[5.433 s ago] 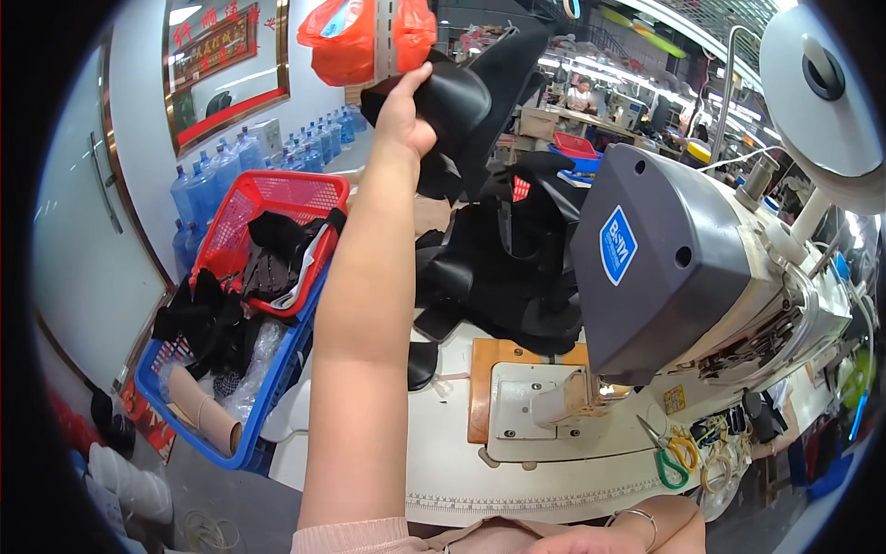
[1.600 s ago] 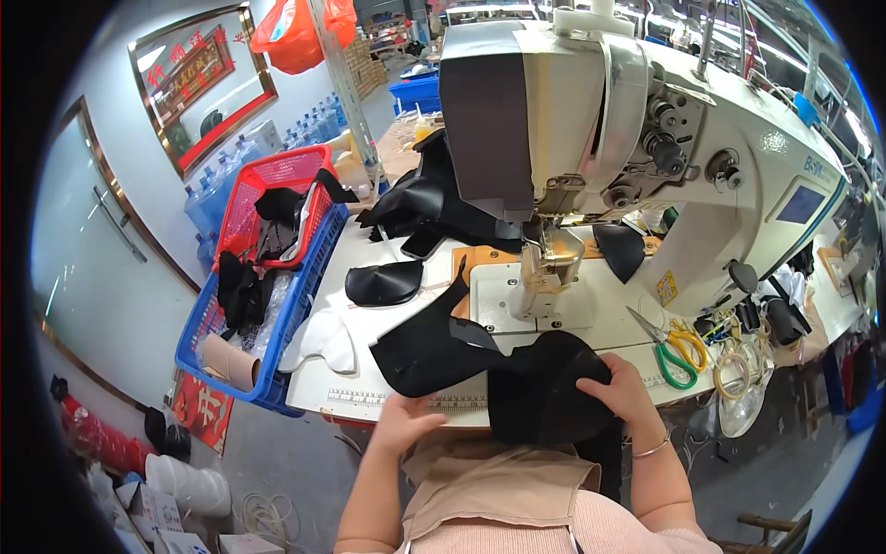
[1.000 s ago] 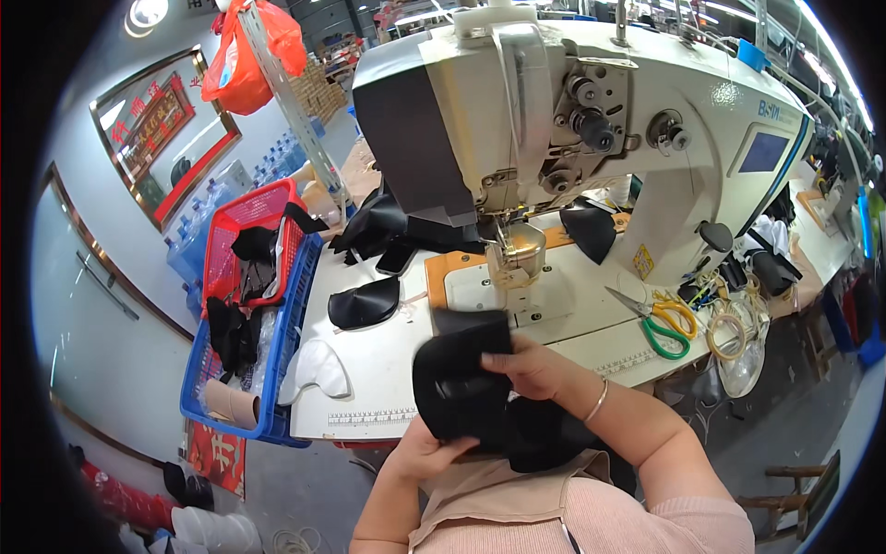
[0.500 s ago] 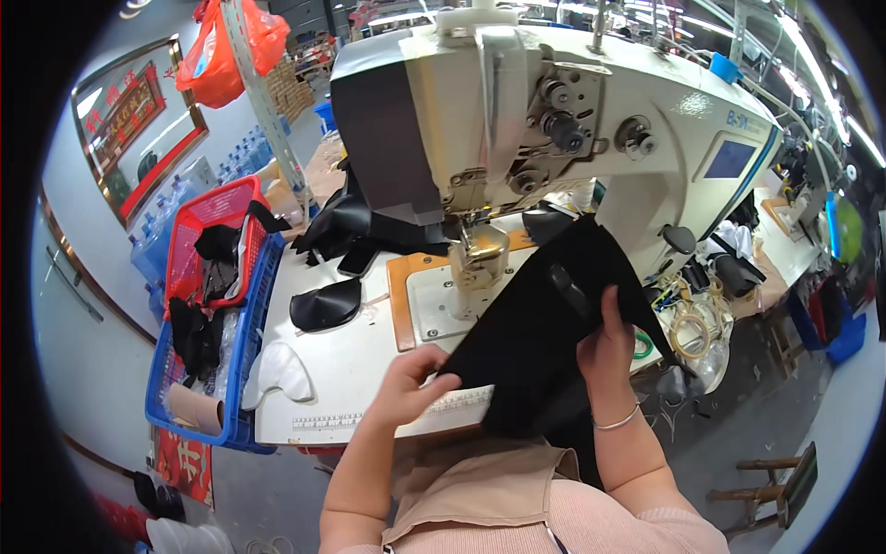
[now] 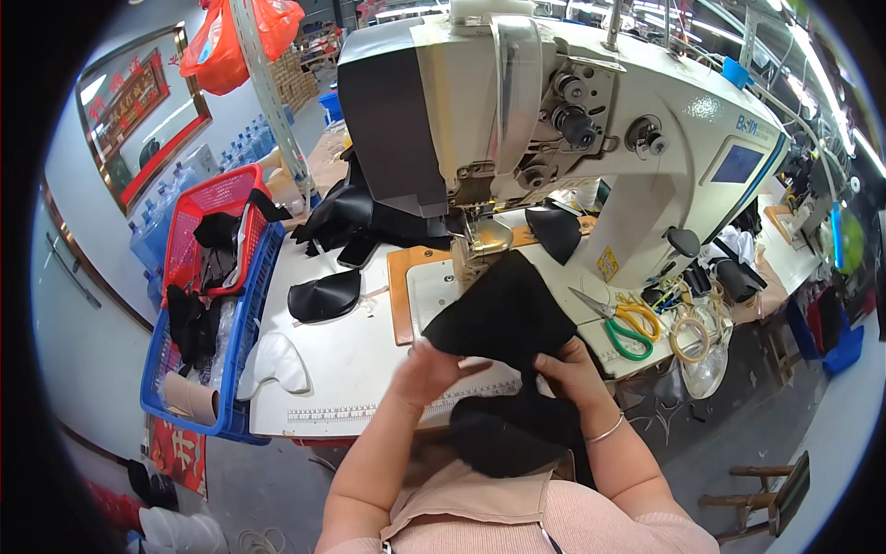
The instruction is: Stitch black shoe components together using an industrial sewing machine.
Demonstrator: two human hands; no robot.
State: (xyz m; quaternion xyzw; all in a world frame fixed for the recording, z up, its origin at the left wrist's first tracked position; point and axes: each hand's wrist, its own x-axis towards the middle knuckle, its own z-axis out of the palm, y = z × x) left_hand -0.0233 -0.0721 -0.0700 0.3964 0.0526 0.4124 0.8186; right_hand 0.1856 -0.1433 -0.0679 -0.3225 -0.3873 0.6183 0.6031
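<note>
A soft black fabric piece (image 5: 503, 314) with two wide lobes and a narrow middle hangs in front of the sewing machine (image 5: 480, 120). My right hand (image 5: 570, 371) is closed around its narrow middle, thumb on top. At the upper lobe's left corner is my left hand (image 5: 426, 374), a little blurred, its thumb and fingers apart and partly behind the cloth's edge. The lower lobe (image 5: 512, 434) droops over my beige apron (image 5: 461, 499). Behind the upper lobe, the machine's needle area (image 5: 480, 235) is partly covered.
Green-handled scissors (image 5: 628, 340) and yellow-handled scissors (image 5: 639, 319) lie right of the fabric. Black curved pieces (image 5: 325, 295), a phone (image 5: 358, 251) and a white shaped piece (image 5: 274, 365) rest on the left tabletop. Beside it stand red (image 5: 210, 194) and blue baskets (image 5: 157, 369). A stool (image 5: 766, 499) is lower right.
The black piece has been turned and drawn in, now showing two lobes. My right hand moved left onto its narrow middle; the left loosened its pinch. Both scissors have come into fuller view.
</note>
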